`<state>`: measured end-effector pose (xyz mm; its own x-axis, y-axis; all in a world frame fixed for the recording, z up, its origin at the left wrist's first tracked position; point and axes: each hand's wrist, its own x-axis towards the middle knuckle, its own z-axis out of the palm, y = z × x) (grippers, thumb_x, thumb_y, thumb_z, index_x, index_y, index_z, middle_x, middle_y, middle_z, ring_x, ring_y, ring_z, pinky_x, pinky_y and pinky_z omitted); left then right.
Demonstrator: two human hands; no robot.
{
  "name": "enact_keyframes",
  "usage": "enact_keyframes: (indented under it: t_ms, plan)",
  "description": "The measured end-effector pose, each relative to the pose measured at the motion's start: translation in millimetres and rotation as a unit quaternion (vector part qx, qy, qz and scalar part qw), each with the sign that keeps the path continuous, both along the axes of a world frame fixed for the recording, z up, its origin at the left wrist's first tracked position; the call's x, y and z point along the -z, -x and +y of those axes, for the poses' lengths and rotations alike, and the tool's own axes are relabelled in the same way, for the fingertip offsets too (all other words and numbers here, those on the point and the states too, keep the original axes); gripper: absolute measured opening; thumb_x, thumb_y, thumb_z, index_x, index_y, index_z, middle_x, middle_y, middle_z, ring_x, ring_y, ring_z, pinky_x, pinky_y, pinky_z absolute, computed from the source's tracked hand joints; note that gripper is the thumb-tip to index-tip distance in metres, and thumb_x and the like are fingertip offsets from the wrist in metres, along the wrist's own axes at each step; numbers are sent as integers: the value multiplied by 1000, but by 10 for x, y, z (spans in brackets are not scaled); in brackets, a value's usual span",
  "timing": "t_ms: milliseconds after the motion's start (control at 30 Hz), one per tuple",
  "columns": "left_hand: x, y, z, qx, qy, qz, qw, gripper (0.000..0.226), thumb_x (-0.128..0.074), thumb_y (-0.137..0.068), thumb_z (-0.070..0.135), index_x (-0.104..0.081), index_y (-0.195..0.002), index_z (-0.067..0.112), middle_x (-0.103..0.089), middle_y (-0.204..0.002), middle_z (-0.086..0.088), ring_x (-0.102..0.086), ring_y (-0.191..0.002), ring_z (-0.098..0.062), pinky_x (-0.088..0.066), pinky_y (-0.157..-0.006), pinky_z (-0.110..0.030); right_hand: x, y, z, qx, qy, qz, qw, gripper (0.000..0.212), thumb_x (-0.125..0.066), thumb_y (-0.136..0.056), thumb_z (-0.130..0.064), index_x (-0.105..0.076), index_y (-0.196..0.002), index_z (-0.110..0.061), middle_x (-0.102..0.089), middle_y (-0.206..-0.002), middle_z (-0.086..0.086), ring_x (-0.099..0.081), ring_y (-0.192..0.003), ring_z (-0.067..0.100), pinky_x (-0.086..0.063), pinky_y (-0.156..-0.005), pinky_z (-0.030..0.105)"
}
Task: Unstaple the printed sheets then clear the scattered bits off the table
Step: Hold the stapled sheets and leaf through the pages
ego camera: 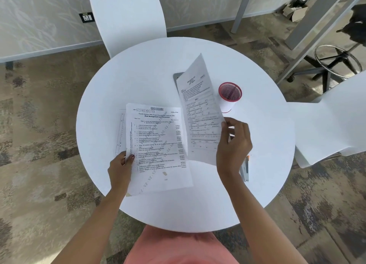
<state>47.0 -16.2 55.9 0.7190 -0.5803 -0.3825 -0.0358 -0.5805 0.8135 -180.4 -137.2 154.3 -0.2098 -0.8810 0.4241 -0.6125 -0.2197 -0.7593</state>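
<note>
Over the round table, my left hand pinches one printed sheet by its edge while my right hand grips a second sheet raised beside the cup (unstapling looks done); next, I judge, lay both flat and gather the bits

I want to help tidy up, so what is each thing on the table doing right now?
Left hand: grips the watermarked printed sheet by its left edge.
Right hand: pinches the second printed sheet, lifted and tilted.
Red-and-white mesh cup: upright on the round white table.
Silver stapler: lying flat, partly hidden.
</note>
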Motion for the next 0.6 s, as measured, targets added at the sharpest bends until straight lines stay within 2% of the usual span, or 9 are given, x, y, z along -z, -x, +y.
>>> enact_keyframes:
  t_ms: [100,167,233,300,367,433,500,567,600]
  plan:
    - [11,36,-21,7,-2,-14,1000,7,-55,-98,18,-63,-99,16,-60,-81,-10,-51,-66,-18,-39,-53,-23,-198,-61,57,29,-40,-111,993,9,-56,-93,-15,-63,-97,-17,-63,-94,-7,-60,-73,9,-48,-63,19]
    - [28,57,-29,4,-4,-5,1000,6,-55,-98,16,-61,-97,16,-57,-81,-11,-47,-61,-12,-39,-43,-13,-235,-90,75,42,-83,-196,976,9,-57,-92,-16,-63,-98,-17,-65,-94,-10,-59,-72,2,-46,-63,11]
    - [44,78,-30,3,-11,4,1000,9,-54,-97,12,-61,-91,10,-54,-78,-13,-43,-58,-15,-35,-38,-12,-166,-110,82,29,-133,-233,963,9,-59,-91,-15,-65,-97,-16,-66,-91,-10,-59,-77,1,-44,-65,5]
    - [64,89,-18,-6,-19,32,999,16,-52,-93,4,-54,-78,1,-47,-69,-14,-33,-58,-22,-28,-45,-25,-16,-138,104,5,-194,-240,951,9,-62,-90,-15,-67,-96,-17,-66,-87,-9,-58,-75,-6,-44,-68,6]
    - [52,110,-14,-26,-21,78,996,30,-48,-89,-1,-39,-62,6,-44,-57,-7,-29,-62,-21,-19,-56,-29,176,-165,149,-13,-254,-235,938,8,-63,-89,-17,-67,-96,-20,-65,-85,-10,-56,-69,-10,-44,-68,7]
    - [42,104,-13,-51,-9,126,991,32,-50,-88,6,-37,-59,13,-47,-45,4,-32,-62,-20,-22,-59,-30,370,-181,203,-16,-304,-218,927,10,-62,-90,-18,-67,-98,-18,-64,-88,-8,-56,-71,-6,-41,-66,6]
    - [62,93,-8,-45,-16,125,991,32,-52,-93,22,-43,-64,10,-48,-51,2,-37,-62,-22,-27,-64,-31,544,-183,256,-19,-344,-193,919,12,-61,-91,-18,-67,-100,-14,-63,-90,-4,-56,-73,0,-39,-64,6]
    - [76,80,-8,-43,-39,118,991,43,-39,-103,40,-50,-74,11,-52,-64,-4,-46,-61,-23,-33,-61,-30,688,-188,309,-28,-368,-169,914,12,-60,-91,-15,-67,-101,-12,-62,-90,-2,-55,-71,-1,-37,-65,7]
    - [90,78,-11,-49,-48,129,989,47,-33,-103,46,-55,-79,12,-57,-72,-6,-53,-67,-24,-37,-61,-31,747,-192,334,-34,-376,-158,913,12,-60,-91,-14,-67,-100,-12,-62,-90,-1,-55,-72,1,-37,-64,6]
